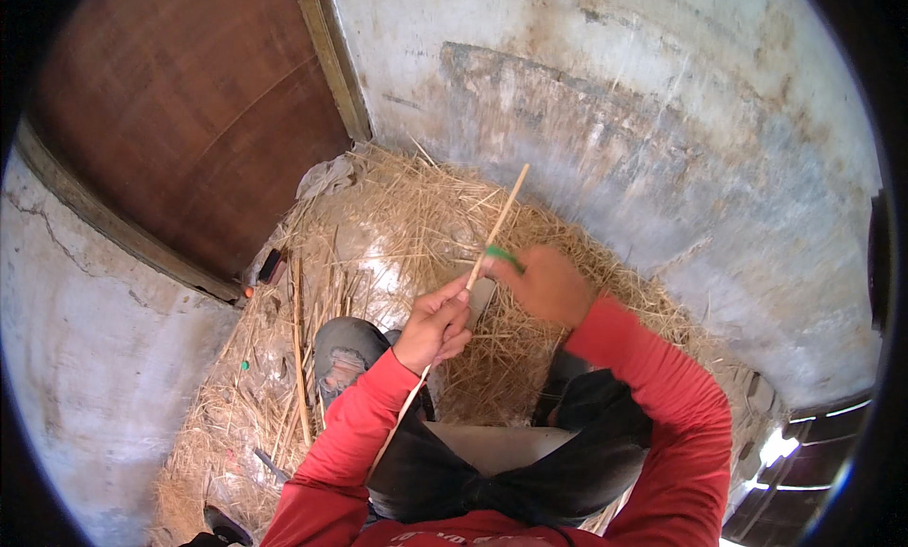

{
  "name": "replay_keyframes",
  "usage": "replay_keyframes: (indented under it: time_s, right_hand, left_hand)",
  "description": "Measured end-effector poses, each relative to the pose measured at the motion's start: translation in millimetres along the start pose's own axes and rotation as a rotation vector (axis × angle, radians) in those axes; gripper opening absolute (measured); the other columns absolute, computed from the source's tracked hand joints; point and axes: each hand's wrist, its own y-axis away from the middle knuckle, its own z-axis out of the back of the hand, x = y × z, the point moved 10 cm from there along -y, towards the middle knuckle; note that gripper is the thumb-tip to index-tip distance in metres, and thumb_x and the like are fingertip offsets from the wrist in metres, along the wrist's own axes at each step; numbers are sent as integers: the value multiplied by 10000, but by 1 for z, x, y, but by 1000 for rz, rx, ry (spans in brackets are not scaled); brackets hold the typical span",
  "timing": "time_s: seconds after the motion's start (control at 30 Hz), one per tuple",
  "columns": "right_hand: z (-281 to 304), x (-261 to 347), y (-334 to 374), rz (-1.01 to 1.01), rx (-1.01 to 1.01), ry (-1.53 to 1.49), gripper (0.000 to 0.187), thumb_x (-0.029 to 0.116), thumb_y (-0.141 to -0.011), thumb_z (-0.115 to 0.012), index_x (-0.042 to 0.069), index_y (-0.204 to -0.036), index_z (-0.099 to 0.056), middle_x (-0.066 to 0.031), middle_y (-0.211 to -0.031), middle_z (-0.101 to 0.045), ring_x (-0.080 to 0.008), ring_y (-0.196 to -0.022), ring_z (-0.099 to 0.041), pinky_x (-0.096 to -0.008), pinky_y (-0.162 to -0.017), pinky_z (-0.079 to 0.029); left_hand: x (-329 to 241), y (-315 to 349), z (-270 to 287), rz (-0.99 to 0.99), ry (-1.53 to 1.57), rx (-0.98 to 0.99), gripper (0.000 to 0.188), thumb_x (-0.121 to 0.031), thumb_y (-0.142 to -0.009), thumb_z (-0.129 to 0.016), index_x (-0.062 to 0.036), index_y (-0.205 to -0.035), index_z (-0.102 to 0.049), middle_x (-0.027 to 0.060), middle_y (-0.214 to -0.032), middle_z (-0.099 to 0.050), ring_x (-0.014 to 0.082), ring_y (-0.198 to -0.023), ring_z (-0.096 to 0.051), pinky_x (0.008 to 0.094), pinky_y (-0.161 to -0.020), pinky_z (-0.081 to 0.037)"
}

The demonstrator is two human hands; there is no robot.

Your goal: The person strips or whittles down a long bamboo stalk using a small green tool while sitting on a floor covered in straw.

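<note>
My left hand is closed round a long, thin pale strip that looks like bamboo or cane. The strip slants up and away to the right, and its lower end runs back along my left forearm. My right hand, smeared by motion, is closed on a small green tool. That tool lies against the strip just above my left fingers. Its working edge is too blurred to make out, and my right fingers hide part of it.
Straw-like shavings cover the floor round my bent knees. Longer sticks lie to the left, near a small dark object. Beyond stand a stained wall and a brown door panel. A dark-handled item lies at lower left.
</note>
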Motion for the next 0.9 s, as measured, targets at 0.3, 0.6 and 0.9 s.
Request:
replay_keyframes:
  time_s: [0.3, 0.6, 0.9]
  right_hand:
    - [52, -81, -25, -283, -214, 195, 714, 616, -972, -491, -32, -734, -672, -212, -568, -553, -358, -548, -592, -482, -568, -460]
    - [182, -186, 24, -408, -690, 68, 736, 559, -987, -525, -75, -614, -549, -157, -508, -412, -227, -508, -403, -442, -529, -366]
    - [11, -5, 0, -45, -4, 36, 533, 443, -1005, -515, -29, -800, -654, -265, -647, -567, -430, -575, -577, -511, -575, -445]
  left_hand:
    - [-6, -9, -16, -16, -80, 39, 447, -205, -1086, -421, -78, -1514, -405, -49, -564, -289, 66, -392, -245, 223, -378, -252]
    - [0, 22, -12, -21, -74, 161, 451, -190, -1093, -384, -78, -1530, -365, -52, -572, -318, 44, -437, -304, 202, -402, -268]
    - [-16, 1, -18, -109, -86, 140, 453, -220, -1096, -385, -74, -1525, -378, -49, -573, -319, 47, -450, -293, 202, -421, -259]
